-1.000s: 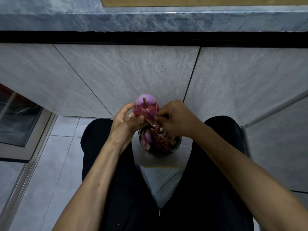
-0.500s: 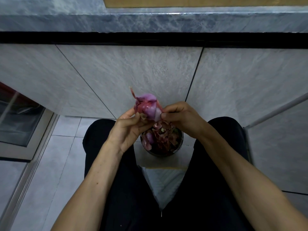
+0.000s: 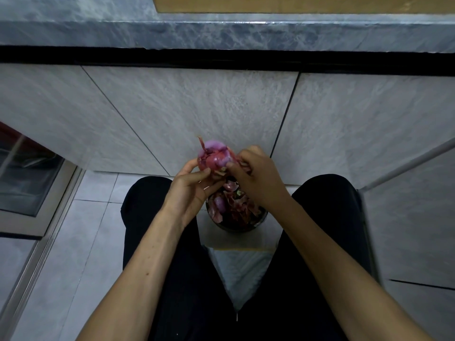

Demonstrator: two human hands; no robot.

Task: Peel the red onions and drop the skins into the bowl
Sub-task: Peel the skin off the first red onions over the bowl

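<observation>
A partly peeled red onion (image 3: 214, 156) is held up in front of the tiled wall, its top bare and pale purple, loose red skin hanging on its left and lower side. My left hand (image 3: 194, 190) grips it from below with thumb and fingers. My right hand (image 3: 256, 175) pinches a flap of skin at the onion's right side. Directly beneath the hands a dark bowl (image 3: 236, 227) sits on the floor between my knees, holding several red skins and a purple piece.
Grey tiled cabinet fronts (image 3: 197, 112) rise just behind the onion, under a marble counter edge (image 3: 221, 33). My legs in dark trousers (image 3: 147, 217) flank the bowl. A glass-fronted appliance (image 3: 27, 178) stands at the left, and a white cloth (image 3: 238, 269) lies below the bowl.
The onion has been turned in my left hand and more bare purple flesh shows on top. My right hand has shifted from the onion's lower front to its right side.
</observation>
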